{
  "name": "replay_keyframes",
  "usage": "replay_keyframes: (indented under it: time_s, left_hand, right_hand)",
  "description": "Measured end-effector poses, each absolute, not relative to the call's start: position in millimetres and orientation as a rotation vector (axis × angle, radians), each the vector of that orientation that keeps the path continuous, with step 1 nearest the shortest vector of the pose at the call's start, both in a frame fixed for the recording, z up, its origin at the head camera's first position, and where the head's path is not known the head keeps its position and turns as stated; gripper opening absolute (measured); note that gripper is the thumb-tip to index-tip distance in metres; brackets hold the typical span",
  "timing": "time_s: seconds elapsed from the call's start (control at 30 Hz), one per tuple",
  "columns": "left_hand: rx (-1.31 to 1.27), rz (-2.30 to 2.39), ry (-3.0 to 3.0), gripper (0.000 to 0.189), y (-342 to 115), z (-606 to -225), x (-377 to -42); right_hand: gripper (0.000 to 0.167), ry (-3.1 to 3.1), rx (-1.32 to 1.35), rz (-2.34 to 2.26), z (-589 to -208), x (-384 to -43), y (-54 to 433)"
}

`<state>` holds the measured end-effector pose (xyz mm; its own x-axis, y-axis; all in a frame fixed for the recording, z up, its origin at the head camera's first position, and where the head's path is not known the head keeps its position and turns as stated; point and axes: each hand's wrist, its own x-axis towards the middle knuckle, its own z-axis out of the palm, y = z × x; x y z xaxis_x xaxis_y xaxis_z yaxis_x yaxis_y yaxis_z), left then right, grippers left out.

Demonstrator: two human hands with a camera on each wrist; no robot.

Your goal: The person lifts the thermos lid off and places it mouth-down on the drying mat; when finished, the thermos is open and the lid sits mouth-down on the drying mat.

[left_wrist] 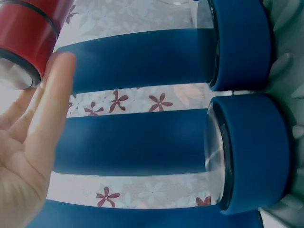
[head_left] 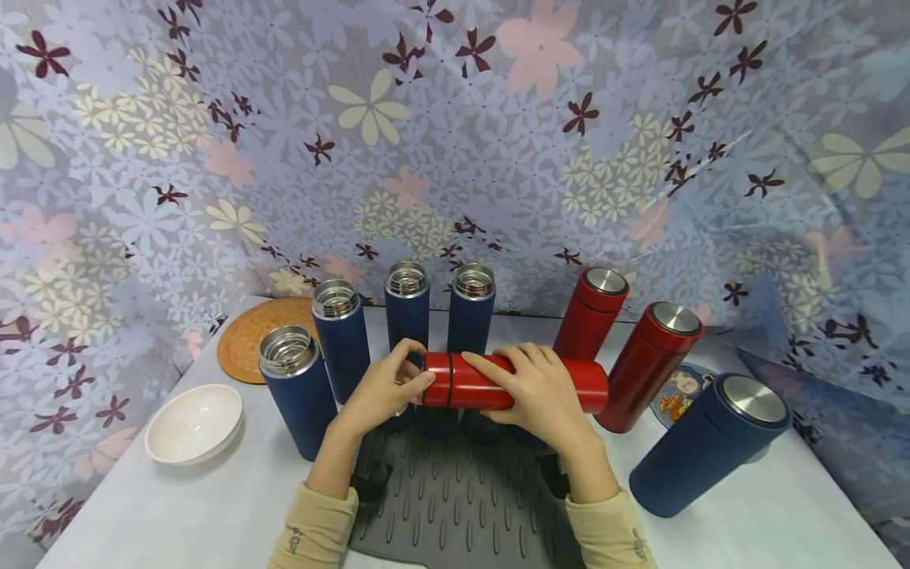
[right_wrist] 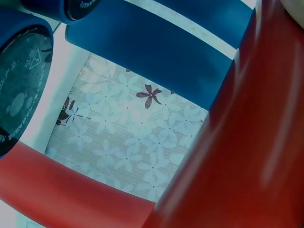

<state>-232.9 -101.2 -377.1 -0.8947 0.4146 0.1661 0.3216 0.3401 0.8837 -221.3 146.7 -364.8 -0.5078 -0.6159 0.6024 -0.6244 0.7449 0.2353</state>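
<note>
showed four open, steel-mouthed blue flasks and a smooth white bowl on the counter; held a glossy red cylindrical flask sideways over a ridged gray mat, with fingers of the right hand curled round its body, those of the left hand gripping its cap.

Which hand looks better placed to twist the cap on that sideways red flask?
Probably the left hand: it is right at the cap, whereas the right hand grips the red flask further along, suited to steadying it.
</note>
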Motion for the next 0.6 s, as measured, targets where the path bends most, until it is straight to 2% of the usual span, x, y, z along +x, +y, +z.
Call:
replay_keyframes:
  time_s: [0.1, 0.23, 0.37, 0.6]
  left_hand:
    - [0.763, 1.685, 2.432, 0.06, -101.3, -375.4, -231.3]
    - [0.99, 1.764, 2.343, 0.082, -101.4, -374.8, -230.1]
    - [1.068, 1.762, 2.366, 0.066, -101.6, -374.6, -229.4]
    - [0.877, 1.743, 2.396, 0.06, -103.0, -374.5, -229.3]
  right_hand:
    - [0.082, -2.269, 0.929, 0.03, -364.5, -221.7, 147.4]
    - [0.082, -2.279, 0.93, 0.04, -364.0, -222.1, 148.2]
    - [0.081, -2.268, 0.935, 0.034, -363.9, -222.1, 147.7]
    - [0.081, -2.246, 0.93, 0.021, -364.5, -221.7, 145.9]
